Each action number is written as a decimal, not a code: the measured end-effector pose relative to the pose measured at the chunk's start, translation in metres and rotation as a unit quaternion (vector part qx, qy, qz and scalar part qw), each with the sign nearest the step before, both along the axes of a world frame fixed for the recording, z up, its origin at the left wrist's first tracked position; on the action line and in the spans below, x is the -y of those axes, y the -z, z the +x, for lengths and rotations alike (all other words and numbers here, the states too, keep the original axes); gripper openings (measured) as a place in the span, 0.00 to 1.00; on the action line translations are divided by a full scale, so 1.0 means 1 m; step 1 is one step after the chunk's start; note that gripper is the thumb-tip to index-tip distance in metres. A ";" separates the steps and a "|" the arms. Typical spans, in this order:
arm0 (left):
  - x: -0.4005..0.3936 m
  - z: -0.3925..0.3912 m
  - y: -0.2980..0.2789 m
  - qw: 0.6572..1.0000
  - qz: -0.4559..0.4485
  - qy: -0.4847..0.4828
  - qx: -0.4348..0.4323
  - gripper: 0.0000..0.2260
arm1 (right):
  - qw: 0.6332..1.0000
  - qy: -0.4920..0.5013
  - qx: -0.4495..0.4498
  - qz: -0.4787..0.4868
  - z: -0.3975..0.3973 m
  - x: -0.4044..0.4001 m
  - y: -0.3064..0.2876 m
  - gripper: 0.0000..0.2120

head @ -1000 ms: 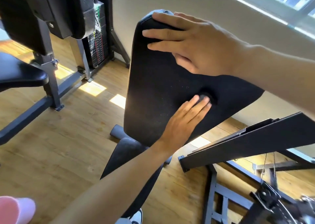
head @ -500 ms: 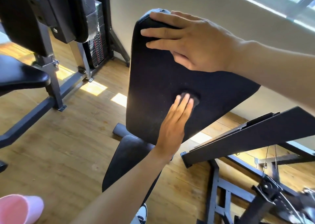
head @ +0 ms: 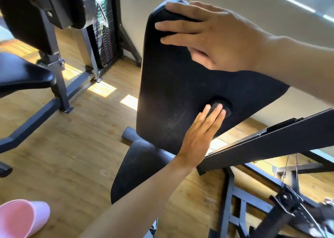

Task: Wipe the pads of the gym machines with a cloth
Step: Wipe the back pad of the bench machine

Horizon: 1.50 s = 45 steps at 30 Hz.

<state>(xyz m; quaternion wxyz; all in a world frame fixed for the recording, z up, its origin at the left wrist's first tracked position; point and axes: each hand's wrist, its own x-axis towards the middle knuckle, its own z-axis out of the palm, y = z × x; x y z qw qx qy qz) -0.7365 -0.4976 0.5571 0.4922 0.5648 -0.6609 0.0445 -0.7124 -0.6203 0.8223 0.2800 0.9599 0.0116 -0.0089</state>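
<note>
Left hand (head: pixel 200 132) flat, straight fingers pressing a small dark cloth (head: pixel 221 107) against the back pad (head: pixel 171 85), while right hand (head: pixel 213 37) lies open, steadying its top.

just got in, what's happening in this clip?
A person is wiping a gym machine's upright black back pad. The left hand presses a small dark cloth flat against the lower part of the pad with straight fingers. The right hand rests over the pad's top edge, apparently steadying it. Faint dust specks still show on the pad's lower face.
</note>
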 end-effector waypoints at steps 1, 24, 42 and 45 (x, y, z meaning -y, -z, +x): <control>0.008 0.001 -0.011 1.000 -0.020 -0.012 0.003 0.29 | 1.000 0.001 -0.002 -0.003 0.000 0.000 0.000 0.23; 0.011 -0.007 0.042 0.994 0.005 -0.025 0.102 0.26 | 0.954 0.023 -0.100 -0.282 -0.059 -0.013 0.036 0.31; -0.031 -0.032 0.118 0.993 0.116 0.004 -0.004 0.31 | 0.929 0.010 -0.061 -0.365 -0.059 -0.020 0.058 0.32; -0.017 -0.051 0.072 0.996 0.068 0.022 -0.062 0.39 | 0.929 0.010 -0.060 -0.365 -0.059 -0.020 0.057 0.32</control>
